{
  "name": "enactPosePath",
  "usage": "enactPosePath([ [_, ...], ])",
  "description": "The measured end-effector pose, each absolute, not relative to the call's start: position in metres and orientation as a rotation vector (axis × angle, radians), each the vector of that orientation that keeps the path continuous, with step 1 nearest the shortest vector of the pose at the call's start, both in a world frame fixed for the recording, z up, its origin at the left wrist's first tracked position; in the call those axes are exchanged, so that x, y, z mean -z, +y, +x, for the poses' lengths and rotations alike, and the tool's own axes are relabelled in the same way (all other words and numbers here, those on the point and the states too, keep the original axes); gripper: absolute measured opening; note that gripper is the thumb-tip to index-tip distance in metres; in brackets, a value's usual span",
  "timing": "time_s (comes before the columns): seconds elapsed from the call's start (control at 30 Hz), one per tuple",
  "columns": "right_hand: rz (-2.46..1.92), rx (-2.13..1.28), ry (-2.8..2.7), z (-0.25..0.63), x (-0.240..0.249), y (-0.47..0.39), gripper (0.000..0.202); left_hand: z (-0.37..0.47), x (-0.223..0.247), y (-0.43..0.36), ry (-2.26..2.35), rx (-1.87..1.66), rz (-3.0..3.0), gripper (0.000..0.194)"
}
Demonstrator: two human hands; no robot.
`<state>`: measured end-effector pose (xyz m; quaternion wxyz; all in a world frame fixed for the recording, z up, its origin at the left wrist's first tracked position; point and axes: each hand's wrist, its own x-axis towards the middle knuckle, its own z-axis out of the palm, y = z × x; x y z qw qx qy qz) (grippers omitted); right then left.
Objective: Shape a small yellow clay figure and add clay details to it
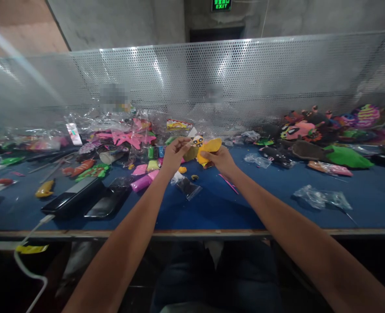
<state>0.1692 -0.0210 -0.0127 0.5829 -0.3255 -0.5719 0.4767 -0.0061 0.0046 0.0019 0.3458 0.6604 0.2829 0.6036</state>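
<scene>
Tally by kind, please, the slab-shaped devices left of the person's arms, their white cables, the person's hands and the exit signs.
Slab-shaped devices (corded one, uncorded one): 2
White cable: 1
Hands (left hand, right hand): 2
Exit sign: 1
Total: 6

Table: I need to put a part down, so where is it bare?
Bare: between the black packet and the front edge; also between the right forearm and the clear bag. Crowded: back left, with plastic bags; back right, with toys.

Hands (200, 154) holding yellow figure (208, 150), possibly clay, blue table (212, 213)
</scene>
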Motion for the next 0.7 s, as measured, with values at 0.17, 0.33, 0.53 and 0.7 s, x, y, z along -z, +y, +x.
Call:
enactPosePath([
  [0.17,-0.764,-1.112,-1.332,0.169,0.014,-0.02,0.042,-0.008,-0.001,0.005,0.715,-1.555,1.703,0.033],
  [0.33,-0.778,-1.076,-1.283,0.171,0.015,-0.018,0.041,-0.005,0.001,0.006,0.723,-1.411,1.644,0.047],
  [0.53,-0.799,-1.101,-1.244,0.173,0.015,-0.017,0.039,-0.002,0.007,0.008,0.812,-1.475,1.61,0.034],
  [0.7,-0.816,-1.146,-1.265,0.175,0.017,-0.017,0.041,-0.003,0.008,0.009,0.888,-1.424,1.602,0.027],
])
